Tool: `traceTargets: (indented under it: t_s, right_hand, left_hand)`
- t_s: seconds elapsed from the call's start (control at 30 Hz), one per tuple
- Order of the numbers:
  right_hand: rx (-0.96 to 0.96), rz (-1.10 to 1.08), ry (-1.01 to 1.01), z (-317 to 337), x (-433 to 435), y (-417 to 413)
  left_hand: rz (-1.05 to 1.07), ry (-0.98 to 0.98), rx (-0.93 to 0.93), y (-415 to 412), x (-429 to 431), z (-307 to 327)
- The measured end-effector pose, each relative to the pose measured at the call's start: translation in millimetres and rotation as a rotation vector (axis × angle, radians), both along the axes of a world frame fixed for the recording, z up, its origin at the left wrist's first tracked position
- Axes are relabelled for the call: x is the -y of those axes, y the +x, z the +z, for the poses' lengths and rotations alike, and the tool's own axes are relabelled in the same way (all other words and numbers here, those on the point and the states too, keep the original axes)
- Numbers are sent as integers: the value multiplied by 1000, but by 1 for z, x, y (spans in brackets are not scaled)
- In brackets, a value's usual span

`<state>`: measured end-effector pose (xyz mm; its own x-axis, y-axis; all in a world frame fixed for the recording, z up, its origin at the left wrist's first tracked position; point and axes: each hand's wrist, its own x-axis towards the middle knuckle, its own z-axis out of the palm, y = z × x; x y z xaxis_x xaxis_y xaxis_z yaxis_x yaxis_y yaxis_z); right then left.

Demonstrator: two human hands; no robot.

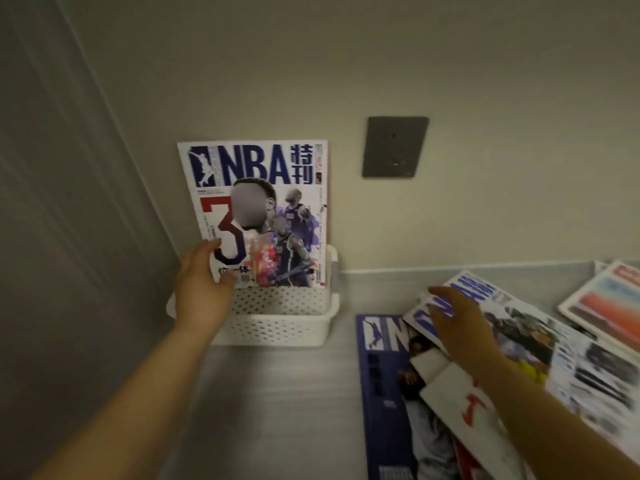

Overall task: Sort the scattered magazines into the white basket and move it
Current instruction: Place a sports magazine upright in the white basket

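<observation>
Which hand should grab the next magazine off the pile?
Right: the right hand hovers over the pile; the left hand is at the basket, touching the upright magazine.

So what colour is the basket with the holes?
The basket is white all over; the head view shows it best.
</observation>
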<state>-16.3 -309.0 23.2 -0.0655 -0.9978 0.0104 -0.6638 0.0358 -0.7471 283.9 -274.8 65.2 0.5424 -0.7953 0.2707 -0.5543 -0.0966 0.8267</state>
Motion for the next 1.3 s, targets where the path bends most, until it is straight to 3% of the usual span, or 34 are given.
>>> traceTargets:
  t_s: [0.13, 0.23, 0.37, 0.43, 0.53, 0.67, 0.73, 0.9, 1.0, 1.13, 1.3]
  right_hand:
    - [-182, -78, -1, -10, -42, -94]
    - [-226, -128, 138, -19, -70, -152]
    - [-419, -71, 167, -33, -89, -207]
    - [-478, -18, 189, -38, -95, -224]
    - [-558, 87, 207, -47, -101, -235]
    - [-613, 185, 156, -55, -102, -240]
    - [-633, 270, 115, -56, -99, -242]
    - [-580, 390, 106, -59, -91, -246]
    - [-572, 416, 113, -62, -89, -248]
    - [-588, 441, 109, -63, -86, -250]
    - [-598, 457, 121, -66, -86, -253]
  left_hand:
    - [-152, 29, -26, -69, -47, -12]
    - [-344, 188, -24, -129, -76, -32]
    - [-707, 405, 208, -217, -101, -69]
    - [-747, 480, 126, -255, -103, -82]
    - [-694, 526, -63, -299, -89, -83]
    - [-406, 634, 166, -328, -54, -81]
    - [-289, 727, 121, -338, -38, -76]
    - [-37, 452, -658, -357, -3, -65]
    - [91, 381, -891, -358, 9, -58]
    - [6, 553, -758, -356, 18, -48]
    - [-90, 603, -713, -346, 27, -53]
